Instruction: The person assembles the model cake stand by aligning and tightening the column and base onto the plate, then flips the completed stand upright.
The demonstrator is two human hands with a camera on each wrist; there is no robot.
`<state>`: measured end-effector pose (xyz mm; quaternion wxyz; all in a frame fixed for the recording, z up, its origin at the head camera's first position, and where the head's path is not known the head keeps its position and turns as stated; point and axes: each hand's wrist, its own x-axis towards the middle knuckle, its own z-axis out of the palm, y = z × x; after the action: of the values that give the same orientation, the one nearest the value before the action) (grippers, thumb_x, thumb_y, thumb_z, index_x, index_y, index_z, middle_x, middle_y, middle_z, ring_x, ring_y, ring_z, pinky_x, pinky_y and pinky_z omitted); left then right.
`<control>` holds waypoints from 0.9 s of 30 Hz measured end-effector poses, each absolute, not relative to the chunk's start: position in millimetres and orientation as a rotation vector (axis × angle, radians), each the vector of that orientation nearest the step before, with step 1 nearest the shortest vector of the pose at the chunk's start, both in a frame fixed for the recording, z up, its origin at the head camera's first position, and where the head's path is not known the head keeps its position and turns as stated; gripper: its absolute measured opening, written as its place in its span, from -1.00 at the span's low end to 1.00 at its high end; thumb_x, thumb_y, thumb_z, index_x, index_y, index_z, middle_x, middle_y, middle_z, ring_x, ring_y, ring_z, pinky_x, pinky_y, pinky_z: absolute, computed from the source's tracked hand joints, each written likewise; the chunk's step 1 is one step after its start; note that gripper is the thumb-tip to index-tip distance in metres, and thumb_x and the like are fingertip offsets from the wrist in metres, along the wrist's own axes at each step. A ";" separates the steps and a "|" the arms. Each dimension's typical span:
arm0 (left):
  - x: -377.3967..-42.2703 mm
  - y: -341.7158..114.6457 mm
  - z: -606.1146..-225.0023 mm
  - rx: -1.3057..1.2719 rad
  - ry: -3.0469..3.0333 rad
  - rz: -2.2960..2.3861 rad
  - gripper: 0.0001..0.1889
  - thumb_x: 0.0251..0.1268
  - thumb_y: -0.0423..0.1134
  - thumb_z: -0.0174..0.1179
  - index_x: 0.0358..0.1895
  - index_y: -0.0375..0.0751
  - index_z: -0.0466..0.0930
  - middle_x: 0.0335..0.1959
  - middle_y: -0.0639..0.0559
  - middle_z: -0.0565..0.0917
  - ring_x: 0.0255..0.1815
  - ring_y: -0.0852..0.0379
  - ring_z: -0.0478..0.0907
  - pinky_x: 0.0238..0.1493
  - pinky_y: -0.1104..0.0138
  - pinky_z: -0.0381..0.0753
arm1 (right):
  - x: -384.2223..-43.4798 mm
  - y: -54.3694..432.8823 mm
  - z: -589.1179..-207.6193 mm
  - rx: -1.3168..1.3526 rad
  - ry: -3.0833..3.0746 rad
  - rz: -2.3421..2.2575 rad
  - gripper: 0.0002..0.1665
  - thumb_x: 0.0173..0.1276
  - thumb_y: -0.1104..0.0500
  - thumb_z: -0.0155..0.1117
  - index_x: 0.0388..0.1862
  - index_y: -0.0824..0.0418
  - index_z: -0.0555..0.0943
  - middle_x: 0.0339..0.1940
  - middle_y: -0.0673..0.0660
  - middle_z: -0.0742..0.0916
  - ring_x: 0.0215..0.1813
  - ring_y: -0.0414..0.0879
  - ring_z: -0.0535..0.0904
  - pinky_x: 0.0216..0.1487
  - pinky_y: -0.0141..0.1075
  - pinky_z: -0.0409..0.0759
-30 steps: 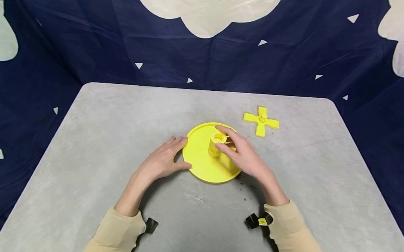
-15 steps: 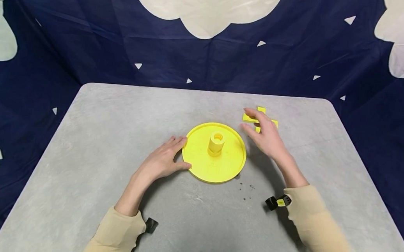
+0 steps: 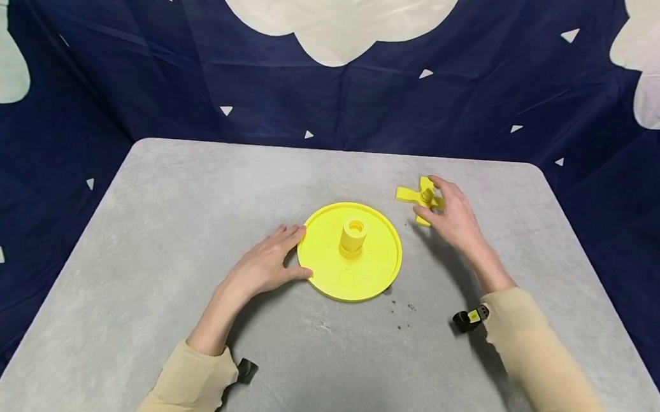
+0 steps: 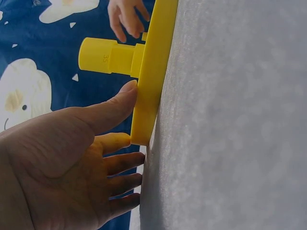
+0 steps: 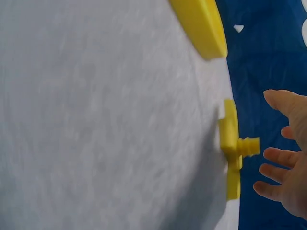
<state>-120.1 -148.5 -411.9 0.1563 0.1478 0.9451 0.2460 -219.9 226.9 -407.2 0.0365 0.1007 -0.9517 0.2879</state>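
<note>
Cross-shaped piece [image 3: 407, 195], yellow, with stubby peg [image 5: 249, 146]: lay on the bench [image 3: 162, 220], beyond and to the right of the plate, peg upward. Right grip [image 3: 458, 218]: released, fingers spread around the peg, apart from it. Round plate [image 3: 374, 273], yellow, rimmed: sat flat, bearing faint markings, illegible. Post [image 3: 353, 236], yellow, hollow-topped: stood upright at the plate's middle, its side marked "35". Left grip [image 3: 265, 259]: unclenched, thumb and outstretched fingers touching the plate's rim. Yellow label [image 3: 474, 316], at the right sleeve [image 3: 538, 354]: lettering too small to read. Curtain [image 3: 201, 82]: navy, white-patterned, behind the bench.
</note>
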 end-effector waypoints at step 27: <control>-119.9 -147.8 -412.7 0.412 2.707 0.702 -0.04 0.33 0.14 0.34 0.65 -0.18 0.08 0.68 -0.14 0.17 0.73 -0.23 -0.02 0.69 -0.14 0.11 | -233.3 237.7 -421.9 0.163 -3.198 0.553 0.26 0.18 -0.33 0.47 0.64 0.28 0.16 0.49 0.46 0.41 0.46 0.42 0.36 0.43 0.35 0.39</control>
<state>-119.9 -147.8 -412.7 0.1568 0.1438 0.9458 0.2453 -233.3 237.7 -421.9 -0.0539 0.0502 -0.9827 0.1700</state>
